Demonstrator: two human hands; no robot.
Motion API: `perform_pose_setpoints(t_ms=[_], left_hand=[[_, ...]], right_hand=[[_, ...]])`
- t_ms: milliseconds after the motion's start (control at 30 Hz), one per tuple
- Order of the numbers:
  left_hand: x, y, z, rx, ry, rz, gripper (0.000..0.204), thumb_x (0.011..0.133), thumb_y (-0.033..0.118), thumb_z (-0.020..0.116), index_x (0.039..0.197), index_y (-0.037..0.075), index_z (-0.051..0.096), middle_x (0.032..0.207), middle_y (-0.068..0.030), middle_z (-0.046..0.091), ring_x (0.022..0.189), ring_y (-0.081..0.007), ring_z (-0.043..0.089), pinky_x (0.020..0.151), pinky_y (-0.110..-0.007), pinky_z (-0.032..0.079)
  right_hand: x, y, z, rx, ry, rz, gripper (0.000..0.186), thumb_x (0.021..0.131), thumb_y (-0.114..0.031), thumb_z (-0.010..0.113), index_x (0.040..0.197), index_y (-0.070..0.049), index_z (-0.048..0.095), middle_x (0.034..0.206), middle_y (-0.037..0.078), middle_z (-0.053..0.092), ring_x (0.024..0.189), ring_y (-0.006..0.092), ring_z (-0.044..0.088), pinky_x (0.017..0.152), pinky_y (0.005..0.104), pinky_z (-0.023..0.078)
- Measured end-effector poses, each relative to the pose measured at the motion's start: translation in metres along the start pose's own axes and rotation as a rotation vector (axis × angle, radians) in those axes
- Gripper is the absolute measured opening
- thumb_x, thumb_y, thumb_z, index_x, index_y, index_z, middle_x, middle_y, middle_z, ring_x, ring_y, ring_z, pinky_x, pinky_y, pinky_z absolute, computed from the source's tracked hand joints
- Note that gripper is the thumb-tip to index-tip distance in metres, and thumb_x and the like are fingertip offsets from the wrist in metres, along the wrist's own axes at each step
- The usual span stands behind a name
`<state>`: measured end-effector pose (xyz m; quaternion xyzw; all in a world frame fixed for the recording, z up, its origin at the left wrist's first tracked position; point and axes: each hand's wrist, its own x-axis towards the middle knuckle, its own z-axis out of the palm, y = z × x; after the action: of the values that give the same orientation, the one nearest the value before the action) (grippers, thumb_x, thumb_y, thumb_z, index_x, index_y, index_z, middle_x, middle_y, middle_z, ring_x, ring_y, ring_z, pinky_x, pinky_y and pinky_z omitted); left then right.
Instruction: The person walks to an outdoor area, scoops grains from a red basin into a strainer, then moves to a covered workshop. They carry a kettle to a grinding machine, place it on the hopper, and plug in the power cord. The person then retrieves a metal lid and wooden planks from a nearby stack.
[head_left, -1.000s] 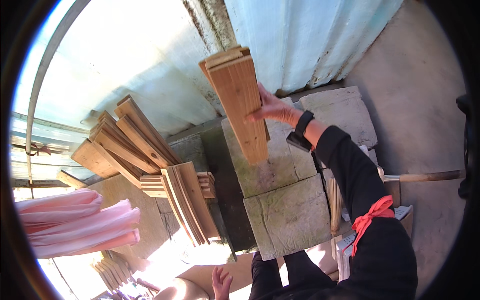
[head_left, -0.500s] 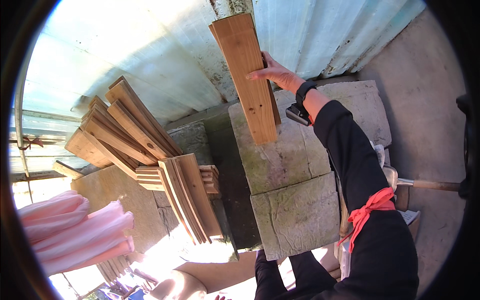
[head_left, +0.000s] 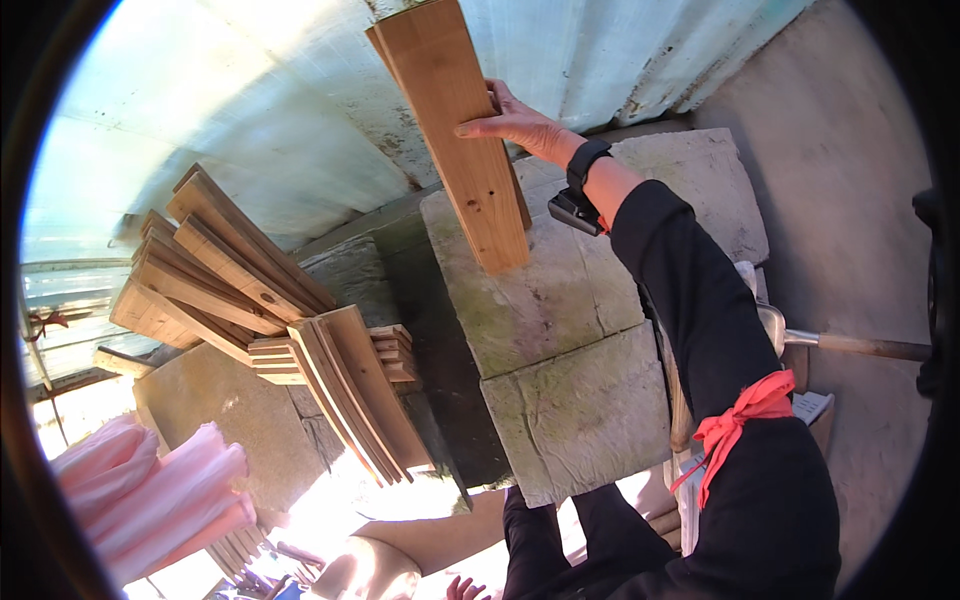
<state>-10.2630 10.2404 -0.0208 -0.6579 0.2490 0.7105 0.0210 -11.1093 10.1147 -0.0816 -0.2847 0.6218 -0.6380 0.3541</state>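
My right hand is closed around the edge of wooden boards, its thumb across the front face. At least two boards are in the grip, one behind the other. They stand nearly upright, tilted, with the lower end over the concrete slabs and the upper end by the metal wall. Whether that lower end touches the slab I cannot tell. At the bottom edge only the fingers of my left hand show, apart and with nothing visible in them. To the left lies a stack of similar boards, some leaning in a fan.
Corrugated metal sheeting rises behind the slabs. A dark gap runs between the slabs and the board stack. Pink cloth hangs at the left. A tool with a wooden handle sits at the right, beside my sleeve.
The view has shifted, so the whole scene sits further left and a little higher. My right hand still grips the boards. More of my left hand's fingers have come into view.
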Motion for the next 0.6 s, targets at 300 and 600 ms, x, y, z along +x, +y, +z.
perform_pose_setpoints(t_ms=[300, 600], left_hand=[[0.008, 0.055, 0.025, 0.341, 0.024, 0.129, 0.049, 0.092, 0.006, 0.049, 0.137, 0.003, 0.03, 0.132, -0.0127, 0.038, 0.114, -0.0267, 0.051, 0.087, -0.038, 0.052], [0.033, 0.07, 0.012, 0.697, -0.002, 0.108, 0.041, 0.088, 0.005, 0.049, 0.129, -0.002, 0.045, 0.141, -0.0163, 0.029, 0.121, -0.0316, 0.043, 0.092, -0.038, 0.048]], right_hand=[[-0.011, 0.026, 0.017, -0.032, 0.103, -0.051, 0.117, 0.062, -0.039, 0.083, 0.145, -0.007, 0.008, 0.138, 0.018, 0.036, 0.13, 0.0281, 0.033, 0.109, 0.0373, 0.025], [-0.155, 0.049, 0.051, -0.336, 0.511, -0.183, 0.104, 0.068, -0.05, 0.074, 0.142, -0.001, 0.02, 0.138, 0.022, 0.033, 0.132, 0.0349, 0.028, 0.11, 0.0413, 0.024]])
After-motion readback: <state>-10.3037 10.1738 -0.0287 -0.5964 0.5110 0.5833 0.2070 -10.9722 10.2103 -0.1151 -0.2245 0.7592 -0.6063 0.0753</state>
